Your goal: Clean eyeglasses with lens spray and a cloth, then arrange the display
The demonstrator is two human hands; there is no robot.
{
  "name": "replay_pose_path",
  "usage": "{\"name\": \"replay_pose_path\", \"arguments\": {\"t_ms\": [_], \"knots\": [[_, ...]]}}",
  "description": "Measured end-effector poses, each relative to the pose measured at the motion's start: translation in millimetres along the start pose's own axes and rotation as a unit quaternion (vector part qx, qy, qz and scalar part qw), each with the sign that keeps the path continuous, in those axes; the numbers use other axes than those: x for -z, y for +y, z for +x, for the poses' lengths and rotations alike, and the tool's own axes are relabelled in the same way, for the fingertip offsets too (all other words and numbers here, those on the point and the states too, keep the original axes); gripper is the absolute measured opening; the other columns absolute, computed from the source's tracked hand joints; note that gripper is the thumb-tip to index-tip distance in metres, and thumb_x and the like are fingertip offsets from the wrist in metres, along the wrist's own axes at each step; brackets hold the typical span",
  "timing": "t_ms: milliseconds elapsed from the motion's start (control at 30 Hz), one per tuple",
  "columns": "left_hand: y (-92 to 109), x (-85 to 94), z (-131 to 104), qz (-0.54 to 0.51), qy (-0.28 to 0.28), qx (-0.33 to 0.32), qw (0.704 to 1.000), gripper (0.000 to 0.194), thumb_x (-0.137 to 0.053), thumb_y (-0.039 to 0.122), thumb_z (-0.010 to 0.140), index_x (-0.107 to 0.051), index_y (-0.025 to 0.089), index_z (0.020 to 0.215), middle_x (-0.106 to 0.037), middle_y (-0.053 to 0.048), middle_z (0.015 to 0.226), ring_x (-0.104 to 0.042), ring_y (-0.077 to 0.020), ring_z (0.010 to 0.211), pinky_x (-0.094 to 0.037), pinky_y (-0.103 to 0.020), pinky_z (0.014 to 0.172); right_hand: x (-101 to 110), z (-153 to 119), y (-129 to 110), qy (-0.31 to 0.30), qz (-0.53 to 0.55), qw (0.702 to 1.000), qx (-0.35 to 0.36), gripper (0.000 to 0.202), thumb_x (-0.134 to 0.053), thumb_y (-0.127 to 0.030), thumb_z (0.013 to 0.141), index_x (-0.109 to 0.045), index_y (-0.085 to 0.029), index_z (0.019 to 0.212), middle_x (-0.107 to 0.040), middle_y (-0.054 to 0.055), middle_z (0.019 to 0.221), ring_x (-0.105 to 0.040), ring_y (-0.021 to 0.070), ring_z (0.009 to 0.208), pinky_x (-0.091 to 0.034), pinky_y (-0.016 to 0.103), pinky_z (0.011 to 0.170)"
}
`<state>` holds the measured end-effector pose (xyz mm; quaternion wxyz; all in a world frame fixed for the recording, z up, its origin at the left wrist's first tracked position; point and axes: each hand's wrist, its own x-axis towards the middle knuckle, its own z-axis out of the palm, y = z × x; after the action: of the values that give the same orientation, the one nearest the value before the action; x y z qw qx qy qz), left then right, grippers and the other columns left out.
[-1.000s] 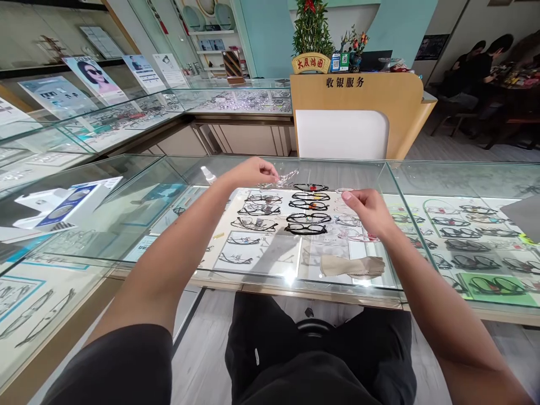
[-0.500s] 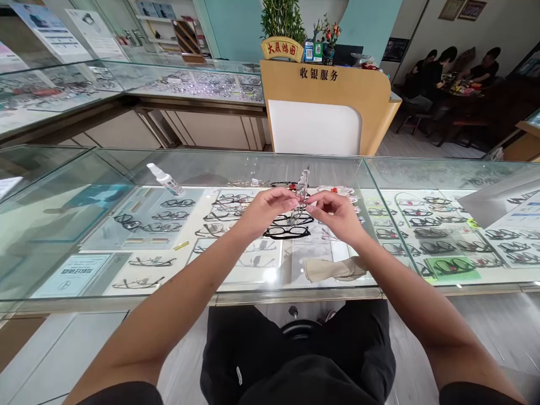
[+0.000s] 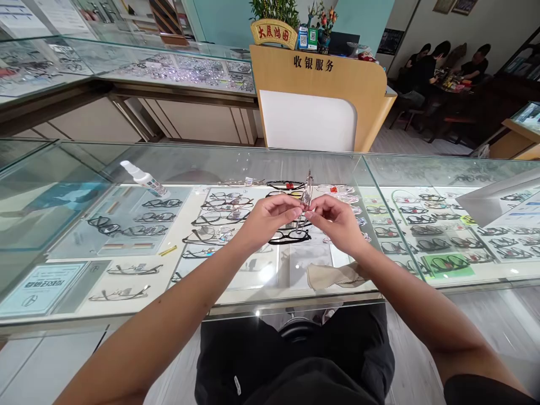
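A pair of eyeglasses with thin, clear-looking frames is held upright above the glass display counter. My left hand pinches it from the left, thumb and fingers together. From the right, my right hand grips it the same way, and the fingertips of both hands nearly meet. Just below, black-framed glasses show inside the case, partly covered by my left hand. A beige cloth lies crumpled near the counter's front edge, below my right hand.
A white spray bottle stands at the left on the glass. Rows of glasses fill the case on the right, near a white paper sign. Beyond is a wooden cashier desk. People sit at a far table.
The eyeglasses have turned slightly between my fingers, and both hands sit a little lower in view. My view has shifted somewhat, moving the spray bottle leftward.
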<state>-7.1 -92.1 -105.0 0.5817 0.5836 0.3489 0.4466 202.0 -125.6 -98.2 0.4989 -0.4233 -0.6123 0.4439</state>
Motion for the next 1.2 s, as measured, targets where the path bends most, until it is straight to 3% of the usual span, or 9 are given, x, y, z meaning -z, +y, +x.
{"name": "replay_pose_path", "arguments": {"t_ms": [167, 433, 600, 667, 767, 833, 967, 1100, 1200], "knots": [[2, -1.3, -3, -0.007, -0.018, -0.007, 1.000, 0.036, -0.098, 0.053, 0.079, -0.082, 0.025, 0.094, -0.081, -0.007, 0.112, -0.075, -0.0242, 0.106, -0.062, -0.039, 0.096, 0, 0, -3, -0.004, 0.053, 0.998, -0.030, 0.052, -0.089, -0.074, 0.080, -0.070, -0.026, 0.089, -0.050, -0.007, 0.064, -0.040, 0.0122, 0.058, -0.032, 0.032, 0.058], [3, -3.1, -6, -0.004, -0.005, -0.020, 1.000, 0.034, -0.092, 0.053, 0.086, -0.076, 0.025, 0.094, -0.077, -0.005, 0.109, -0.074, -0.0229, 0.102, -0.066, -0.039, 0.093, 4, 0, -12, 0.002, 0.038, 0.999, -0.036, 0.051, -0.089, -0.073, 0.080, -0.071, -0.025, 0.082, -0.055, -0.005, 0.064, -0.042, 0.0122, 0.057, -0.032, 0.032, 0.055], [7, 1.4, -3, -0.004, 0.023, -0.007, 1.000, 0.036, -0.090, 0.055, 0.088, -0.074, 0.024, 0.096, -0.079, -0.008, 0.111, -0.075, -0.0271, 0.115, -0.068, -0.040, 0.093, 18, -1, -13, 0.071, -0.027, 0.997, -0.027, 0.040, -0.082, -0.063, 0.092, -0.071, -0.025, 0.092, -0.052, -0.008, 0.054, -0.047, 0.0131, 0.051, -0.039, 0.031, 0.056], [7, 3.8, -2, 0.013, 0.030, -0.011, 0.999, 0.037, -0.090, 0.057, 0.089, -0.075, 0.024, 0.096, -0.078, -0.008, 0.110, -0.074, -0.0271, 0.114, -0.067, -0.039, 0.091, 25, -2, -14, 0.127, -0.105, 0.986, -0.003, 0.032, -0.075, -0.058, 0.100, -0.072, -0.025, 0.100, -0.065, -0.005, 0.059, -0.054, 0.0144, 0.051, -0.043, 0.032, 0.058], [5, 6.1, -1, 0.044, 0.029, -0.025, 0.998, 0.036, -0.088, 0.058, 0.091, -0.075, 0.024, 0.097, -0.078, -0.009, 0.110, -0.074, -0.0268, 0.113, -0.066, -0.038, 0.090, 33, -2, -16, 0.189, -0.219, 0.955, 0.059, 0.025, -0.067, -0.050, 0.107, -0.073, -0.026, 0.111, -0.086, 0.004, 0.089, -0.072, 0.0184, 0.067, -0.051, 0.035, 0.066], [3, 6.9, -1, 0.055, 0.020, -0.029, 0.998, 0.034, -0.087, 0.057, 0.092, -0.076, 0.024, 0.097, -0.077, -0.008, 0.109, -0.073, -0.0255, 0.111, -0.065, -0.036, 0.088, 37, 0, -16, 0.200, -0.265, 0.938, 0.100, 0.022, -0.064, -0.045, 0.110, -0.073, -0.026, 0.119, -0.089, 0.008, 0.110, -0.080, 0.0218, 0.085, -0.056, 0.037, 0.072], [2, 8.4, 0, 0.047, 0.007, -0.019, 0.999, 0.033, -0.088, 0.055, 0.091, -0.077, 0.024, 0.097, -0.076, -0.007, 0.104, -0.071, -0.0225, 0.101, -0.065, -0.034, 0.084, 40, 3, -14, 0.183, -0.308, 0.920, 0.160, 0.028, -0.061, -0.038, 0.111, -0.069, -0.028, 0.136, -0.082, 0.011, 0.139, -0.083, 0.0246, 0.106, -0.059, 0.038, 0.074], [6, 9.6, 0, 0.026, 0.013, 0.006, 1.000, 0.036, -0.085, 0.057, 0.094, -0.076, 0.022, 0.098, -0.078, -0.009, 0.109, -0.073, -0.0240, 0.105, -0.067, -0.037, 0.085, 41, 3, -10, 0.154, -0.336, 0.905, 0.211, 0.032, -0.065, -0.036, 0.110, -0.064, -0.029, 0.142, -0.082, 0.011, 0.134, -0.082, 0.0242, 0.101, -0.062, 0.038, 0.071], [7, 9.1, -1, 0.012, 0.015, 0.012, 1.000, 0.037, -0.084, 0.057, 0.094, -0.075, 0.022, 0.099, -0.078, -0.009, 0.110, -0.073, -0.0266, 0.111, -0.068, -0.038, 0.086, 38, 2, -8, 0.099, -0.369, 0.884, 0.269, 0.027, -0.065, -0.031, 0.111, -0.066, -0.030, 0.137, -0.083, 0.008, 0.123, -0.082, 0.0240, 0.100, -0.065, 0.040, 0.080]]}}
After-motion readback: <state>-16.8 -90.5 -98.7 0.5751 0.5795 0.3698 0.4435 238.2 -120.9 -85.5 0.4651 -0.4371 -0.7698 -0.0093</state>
